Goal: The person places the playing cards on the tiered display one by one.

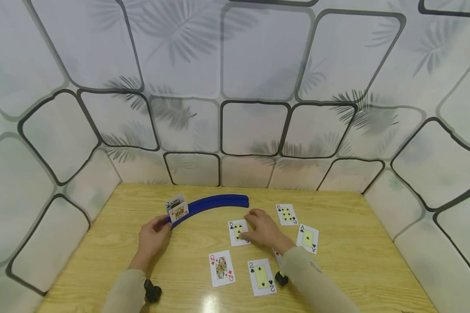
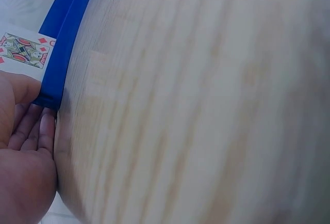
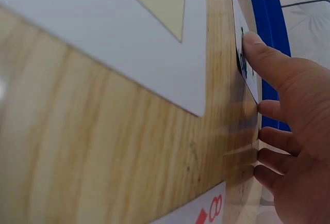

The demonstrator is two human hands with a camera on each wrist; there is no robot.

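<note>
My left hand [image 1: 154, 238] grips the near left end of a curved blue card holder [image 1: 219, 201], thumb in front and fingers behind. At that end stand two face cards: a red diamond one [image 1: 179, 212] in front of a black-suited one [image 1: 174, 202], which is partly hidden. With spread fingers, my right hand [image 1: 264, 230] rests over the five of clubs [image 1: 236, 228]. The right wrist view shows the thumb [image 3: 265, 56] on that card's face and the fingertips beside its edge. The card appears to lie on the table.
Other cards lie face up on the wooden table [image 1: 172, 269]: a queen of diamonds [image 1: 221, 268], a two of spades [image 1: 262, 277], a black six [image 1: 287, 214] and an ace of clubs [image 1: 307, 238]. An eight of diamonds [image 3: 206, 211] is mostly hidden under my right forearm. Patterned walls [image 1: 254, 130] enclose the table.
</note>
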